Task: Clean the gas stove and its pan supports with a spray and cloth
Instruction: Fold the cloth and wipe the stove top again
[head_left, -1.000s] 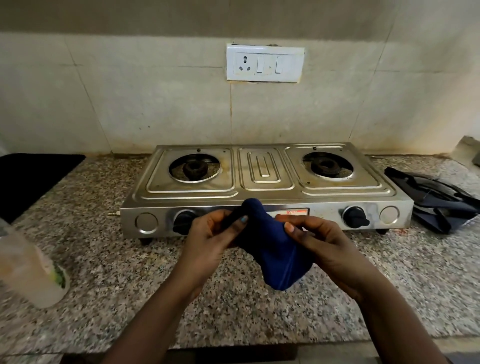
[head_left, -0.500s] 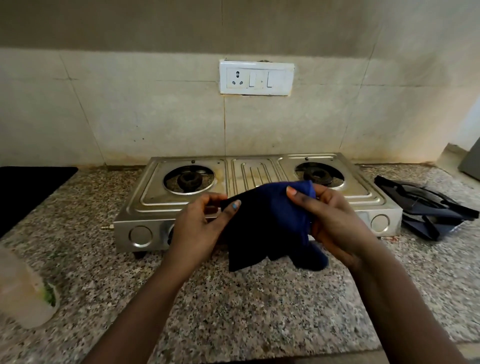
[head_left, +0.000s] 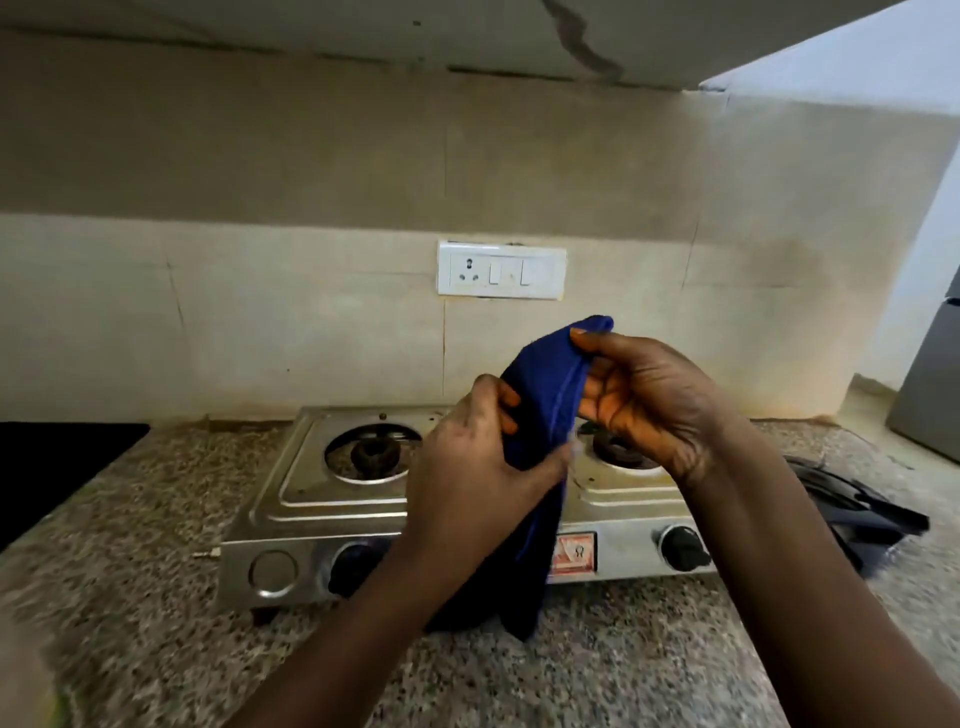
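While unreadable, a red label (head_left: 573, 553) fronts the stove (head_left: 332, 512).

This was a home kitchen. A stainless-steel 2-burner gas stove (head_left: 363, 499) with black control knobs (head_left: 684, 546) sat on a speckled grey granite bench (head_left: 156, 597), set against a wall of large beige tiles (head_left: 260, 332). A white switch plate (head_left: 501, 270) with 1 socket and 2 switches was fixed to the tiles just above the stove. At the far right edge stood part of a grey appliance (head_left: 930, 395), possibly a fridge.
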